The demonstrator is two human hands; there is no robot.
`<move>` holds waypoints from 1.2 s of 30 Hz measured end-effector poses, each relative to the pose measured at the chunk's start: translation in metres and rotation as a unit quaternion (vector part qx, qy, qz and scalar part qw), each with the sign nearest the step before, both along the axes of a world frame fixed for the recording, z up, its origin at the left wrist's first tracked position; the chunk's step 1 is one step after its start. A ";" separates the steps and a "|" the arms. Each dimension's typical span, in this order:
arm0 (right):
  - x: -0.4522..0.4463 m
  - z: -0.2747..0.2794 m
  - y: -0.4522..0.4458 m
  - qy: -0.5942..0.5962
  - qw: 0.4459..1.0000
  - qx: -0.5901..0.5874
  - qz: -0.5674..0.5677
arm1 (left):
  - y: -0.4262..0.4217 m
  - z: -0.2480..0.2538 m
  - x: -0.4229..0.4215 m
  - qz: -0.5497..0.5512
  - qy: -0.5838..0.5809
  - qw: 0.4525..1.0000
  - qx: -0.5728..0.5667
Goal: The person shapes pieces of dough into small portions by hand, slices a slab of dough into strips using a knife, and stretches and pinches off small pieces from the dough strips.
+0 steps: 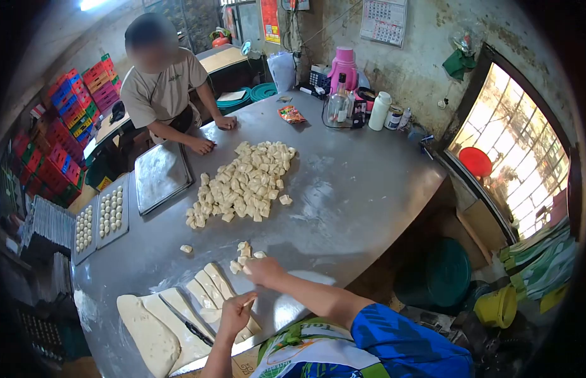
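Observation:
My left hand is over the cut dough strips at the table's near edge, its fingers curled in; what they hold, if anything, is hidden. Further forward, my right hand is at a small cluster of dough pieces, its fingers blurred and partly hidden. Left of the strips, a knife with a dark handle lies on a large slab of dough. A big heap of cut dough chunks covers the middle of the table, and one loose piece lies nearer me.
Across the metal table, a person rests both hands near stacked trays. Trays of dough balls are at the left edge. A pink jug, a glass bottle and a white flask line the back.

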State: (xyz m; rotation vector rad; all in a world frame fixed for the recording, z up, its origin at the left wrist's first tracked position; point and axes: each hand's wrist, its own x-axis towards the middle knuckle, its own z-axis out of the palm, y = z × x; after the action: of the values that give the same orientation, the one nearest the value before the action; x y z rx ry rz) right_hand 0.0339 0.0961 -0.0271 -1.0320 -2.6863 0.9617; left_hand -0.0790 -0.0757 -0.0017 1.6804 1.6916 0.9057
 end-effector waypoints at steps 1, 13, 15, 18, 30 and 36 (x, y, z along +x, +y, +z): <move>0.005 -0.013 0.005 0.018 0.999 0.033 0.009 | -0.003 -0.002 0.000 -0.001 0.000 1.000 -0.005; -0.004 0.035 -0.024 0.273 0.940 -0.077 0.191 | 0.009 0.009 -0.012 0.206 -0.043 0.974 0.086; 0.001 0.044 -0.024 0.320 0.932 -0.040 0.163 | 0.007 0.013 -0.011 0.167 -0.120 0.979 0.008; 0.007 0.052 -0.026 0.321 0.939 0.000 0.119 | 0.012 0.013 -0.006 0.145 -0.083 0.986 -0.008; 0.006 -0.013 0.002 0.142 0.985 0.084 0.047 | 0.030 0.011 -0.002 0.217 -0.022 0.969 0.116; -0.005 0.029 -0.027 0.277 0.945 -0.100 0.143 | 0.040 -0.010 -0.021 0.172 0.012 0.957 0.232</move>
State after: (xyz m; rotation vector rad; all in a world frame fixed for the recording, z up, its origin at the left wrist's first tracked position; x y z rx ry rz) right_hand 0.0287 0.0688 0.0017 -0.3111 -2.3212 1.3569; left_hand -0.1002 -0.0355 -0.0119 1.7056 1.9314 1.5515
